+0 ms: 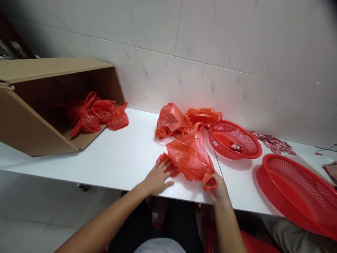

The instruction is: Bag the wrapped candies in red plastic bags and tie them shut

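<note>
A red plastic bag [190, 155] lies crumpled on the white table [123, 158] in front of me. My left hand [157, 176] rests flat with spread fingers on the bag's left corner. My right hand [219, 189] pinches one of the bag's handles at its lower right end. Behind the bag lie two more red plastic bags [171, 120], one puffed up, one flatter [203, 115].
A cardboard box [34, 105] lies on its side at the left, with several tied red bags [94, 114] in its mouth. Two red mesh baskets [237, 140] [302, 193] sit at the right, small wrapped sweets [273, 143] behind them. A tiled wall runs along the back.
</note>
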A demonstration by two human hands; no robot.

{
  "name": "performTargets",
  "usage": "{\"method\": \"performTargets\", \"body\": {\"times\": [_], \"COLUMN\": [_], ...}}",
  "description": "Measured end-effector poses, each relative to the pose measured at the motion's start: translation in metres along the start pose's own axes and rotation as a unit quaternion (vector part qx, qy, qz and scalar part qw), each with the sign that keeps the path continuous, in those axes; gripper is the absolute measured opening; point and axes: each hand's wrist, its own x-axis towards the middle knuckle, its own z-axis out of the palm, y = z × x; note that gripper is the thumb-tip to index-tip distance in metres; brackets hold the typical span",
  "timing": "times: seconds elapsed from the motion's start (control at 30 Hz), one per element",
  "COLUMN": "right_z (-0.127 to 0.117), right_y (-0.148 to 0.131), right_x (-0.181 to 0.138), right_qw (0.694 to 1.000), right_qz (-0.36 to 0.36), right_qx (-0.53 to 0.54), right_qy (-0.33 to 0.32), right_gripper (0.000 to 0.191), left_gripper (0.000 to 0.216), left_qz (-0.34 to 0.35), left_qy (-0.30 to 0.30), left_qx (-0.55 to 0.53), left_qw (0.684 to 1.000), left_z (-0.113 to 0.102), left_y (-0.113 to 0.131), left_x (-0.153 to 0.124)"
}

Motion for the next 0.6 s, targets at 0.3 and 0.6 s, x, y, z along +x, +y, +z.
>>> {"method": "performTargets", "body": {"times": [0.3, 0.6], "right_z": [-0.025, -0.028], "right_y": [-0.019, -0.076], "right_x": [-0.025, -0.014], "right_qw": [0.985, 0.919], "right_qz": [-0.090, -0.120], "right_qx": [-0.138, -0.365], "right_qy": [0.041, -0.092], "right_gripper": [0.033, 0.025], "left_gripper": [0.028, 0.031], "left_qz": [-0.074, 0.071], "left_qy": [0.306, -0.102], "left_qx": [-0.025, -0.084], "left_qw": [0.949, 0.989], "left_z": [-0.071, -0.032], "left_y": [-0.011, 0.072], "left_x": [0.076, 0.086]}}
